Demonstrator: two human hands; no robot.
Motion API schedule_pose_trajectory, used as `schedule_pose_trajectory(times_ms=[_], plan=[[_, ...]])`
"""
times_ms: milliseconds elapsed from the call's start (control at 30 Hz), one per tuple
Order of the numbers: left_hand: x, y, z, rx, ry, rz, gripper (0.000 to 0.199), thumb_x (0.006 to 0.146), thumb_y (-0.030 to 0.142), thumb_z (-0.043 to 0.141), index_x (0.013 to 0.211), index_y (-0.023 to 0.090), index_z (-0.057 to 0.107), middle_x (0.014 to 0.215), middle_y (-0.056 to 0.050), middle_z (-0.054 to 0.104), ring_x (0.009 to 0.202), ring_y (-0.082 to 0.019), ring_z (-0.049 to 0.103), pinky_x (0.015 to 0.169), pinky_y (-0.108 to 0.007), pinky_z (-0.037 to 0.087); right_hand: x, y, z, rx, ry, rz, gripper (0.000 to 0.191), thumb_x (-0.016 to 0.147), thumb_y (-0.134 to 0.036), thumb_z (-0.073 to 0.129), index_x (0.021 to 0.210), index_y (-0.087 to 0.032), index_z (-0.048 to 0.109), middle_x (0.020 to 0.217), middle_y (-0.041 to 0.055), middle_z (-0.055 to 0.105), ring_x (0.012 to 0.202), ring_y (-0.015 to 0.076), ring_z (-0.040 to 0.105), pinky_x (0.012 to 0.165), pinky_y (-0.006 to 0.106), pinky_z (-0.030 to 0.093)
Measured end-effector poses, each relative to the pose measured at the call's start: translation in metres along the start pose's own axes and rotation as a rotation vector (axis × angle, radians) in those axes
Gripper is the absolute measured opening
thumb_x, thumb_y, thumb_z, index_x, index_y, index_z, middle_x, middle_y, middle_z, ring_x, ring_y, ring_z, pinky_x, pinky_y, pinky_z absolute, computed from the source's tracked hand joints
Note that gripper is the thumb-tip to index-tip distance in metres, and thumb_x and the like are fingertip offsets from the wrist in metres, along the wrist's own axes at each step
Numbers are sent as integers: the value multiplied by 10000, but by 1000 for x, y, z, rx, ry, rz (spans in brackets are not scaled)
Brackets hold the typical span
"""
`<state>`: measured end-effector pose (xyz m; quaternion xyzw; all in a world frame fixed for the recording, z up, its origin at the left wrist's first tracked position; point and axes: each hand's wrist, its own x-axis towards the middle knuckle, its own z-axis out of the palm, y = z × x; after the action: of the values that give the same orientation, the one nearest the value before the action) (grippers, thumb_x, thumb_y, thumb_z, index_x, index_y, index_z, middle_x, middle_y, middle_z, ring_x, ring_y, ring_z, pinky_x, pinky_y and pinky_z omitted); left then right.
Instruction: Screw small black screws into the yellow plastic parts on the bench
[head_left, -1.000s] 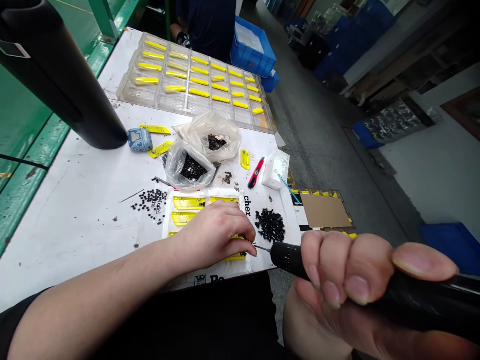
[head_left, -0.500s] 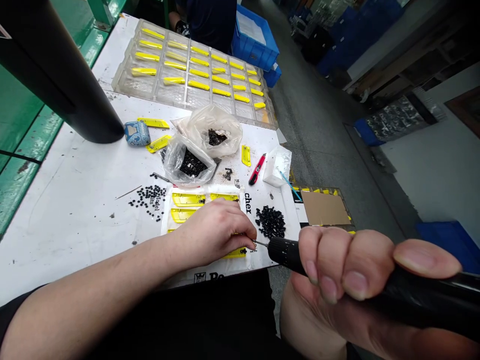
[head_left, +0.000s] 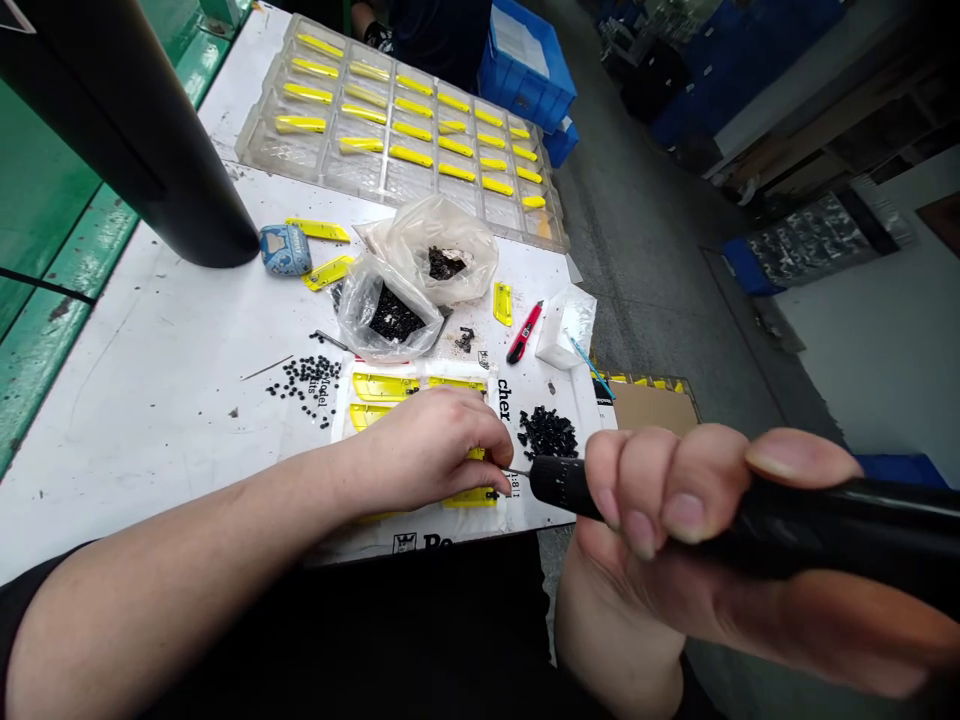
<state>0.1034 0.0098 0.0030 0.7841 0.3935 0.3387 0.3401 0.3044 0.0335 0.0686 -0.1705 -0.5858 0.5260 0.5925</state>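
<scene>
My left hand [head_left: 431,450] rests over a white sheet on the table and pinches a yellow plastic part [head_left: 471,497] at its fingertips. My right hand [head_left: 660,500] is wrapped around a black electric screwdriver [head_left: 559,483], whose thin bit points at that yellow part, close to my left fingertips. The bit's exact contact is hidden. More yellow parts [head_left: 381,386] lie on the sheet, partly under my left hand. A heap of small black screws [head_left: 547,434] sits just beyond the screwdriver.
Behind are a clear tray of yellow parts [head_left: 397,130], two plastic bags of black pieces [head_left: 386,318], a red utility knife [head_left: 523,332] and scattered black pieces [head_left: 304,385]. A thick black post [head_left: 135,120] stands at left. A co-worker's dark torso [head_left: 442,40] and a blue crate [head_left: 525,75] are beyond.
The view has tilted, shifting the table slightly up and right. My right hand has turned, bringing the screwdriver level. Its bit stays at the yellow part in my left fingers.
</scene>
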Motion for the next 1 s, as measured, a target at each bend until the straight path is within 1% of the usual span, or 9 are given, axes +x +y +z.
schedule_pose_trajectory(times_ms=[100,133,200,267,367,567,700,867,1000], plan=[[0,-3,-7,238,-16,-63,429,869,506,929,1152,211,800,1118,-51,751,990,-225,694,856,-343,466,-1,15,7,-15,39,21,317,953,-509,906,1095,-253,786,665,-56,521,436,111,449,415,272,458],[0,-3,-9,328,-38,-89,408,861,503,937,1134,227,813,1120,-51,739,986,-234,684,844,-359,450,-1,20,9,-21,32,39,306,947,-483,914,1083,-241,785,676,-48,548,450,115,467,431,273,466],[1,-3,-13,469,-119,-142,273,873,453,932,1012,239,836,1050,-43,725,954,-240,666,810,-384,408,-2,29,12,-15,14,77,293,926,-444,928,1070,-233,786,683,-41,587,462,120,486,448,274,469],[2,-1,-14,546,-208,-182,217,871,419,934,922,233,835,982,-42,724,941,-250,656,785,-401,368,-3,35,12,-8,10,111,300,902,-426,946,1079,-240,791,685,-38,612,466,126,492,452,280,468],[4,2,-12,579,-259,-191,201,874,402,932,895,227,835,965,-50,739,970,-268,655,776,-412,332,-4,40,10,-32,-2,154,316,876,-411,975,1072,-236,800,680,-27,628,482,137,506,469,300,484],[5,5,-5,578,-225,-188,225,875,379,932,824,202,803,941,-58,743,978,-274,668,766,-418,309,-4,43,6,-39,-51,155,306,897,-367,958,1085,-200,783,699,-25,648,506,136,549,498,288,506],[5,5,-2,597,-226,-207,237,883,394,920,824,204,792,921,-58,740,979,-290,671,768,-438,319,-3,45,6,-76,-77,143,310,910,-396,952,1088,-211,779,706,-31,642,502,133,549,494,285,502],[4,4,3,613,-212,-204,200,922,376,878,836,216,794,910,-52,736,944,-285,671,773,-454,318,-2,46,7,-106,-68,153,316,891,-416,970,1063,-225,786,687,-45,631,495,132,544,488,281,493],[3,3,5,623,-206,-213,164,943,335,839,834,222,790,896,-52,730,953,-298,677,775,-464,317,-3,47,6,-60,-69,178,320,875,-372,981,1076,-208,792,698,-37,650,515,135,560,507,281,493]])
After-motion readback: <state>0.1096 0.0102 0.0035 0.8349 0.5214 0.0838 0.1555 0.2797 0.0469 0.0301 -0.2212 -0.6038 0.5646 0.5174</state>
